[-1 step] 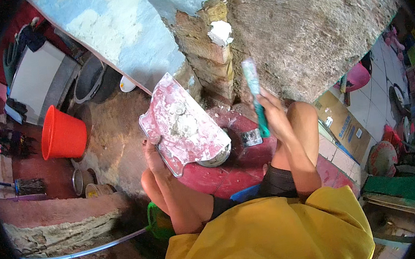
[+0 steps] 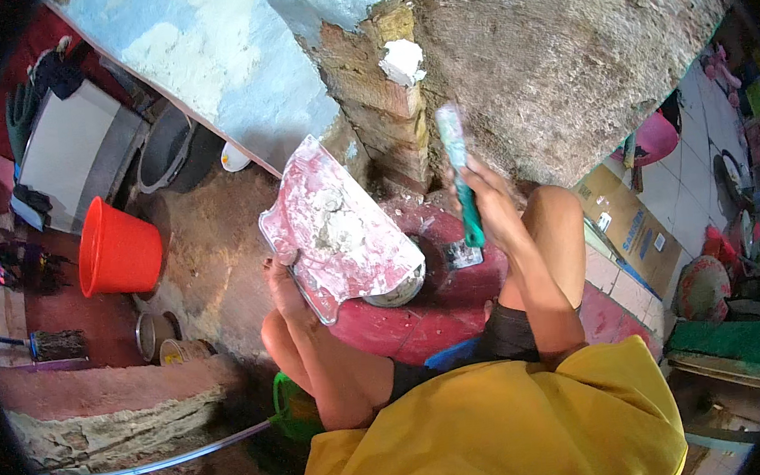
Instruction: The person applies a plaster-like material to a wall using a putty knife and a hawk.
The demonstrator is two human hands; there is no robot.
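My left hand (image 2: 284, 285) grips the near left edge of a pink board (image 2: 299, 177) with a scalloped outline, thumb on top. White smears cover the board, and a heap of greyish-white paste (image 2: 339, 230) sits mid-board. In my right hand (image 2: 488, 193) is a putty knife (image 2: 468, 204) with a green handle, its pale, smeared blade pointing up toward the wall and apart from it. A white patch of paste (image 2: 402, 62) sticks to the bare, broken wall corner (image 2: 399, 138) ahead. Partly hidden under the board's right end is a round container (image 2: 402, 291).
Left are a red bucket (image 2: 119, 246), a dark basin (image 2: 166, 147) and small pots (image 2: 156, 335). A small flat rectangular piece (image 2: 463, 254) lies on the red floor (image 2: 387, 331). Cardboard (image 2: 634, 231) lies right; a pale hose (image 2: 161, 460) runs lower left.
My right hand has shifted slightly left with the putty knife, which stands a little more upright. The board stays nearly in place.
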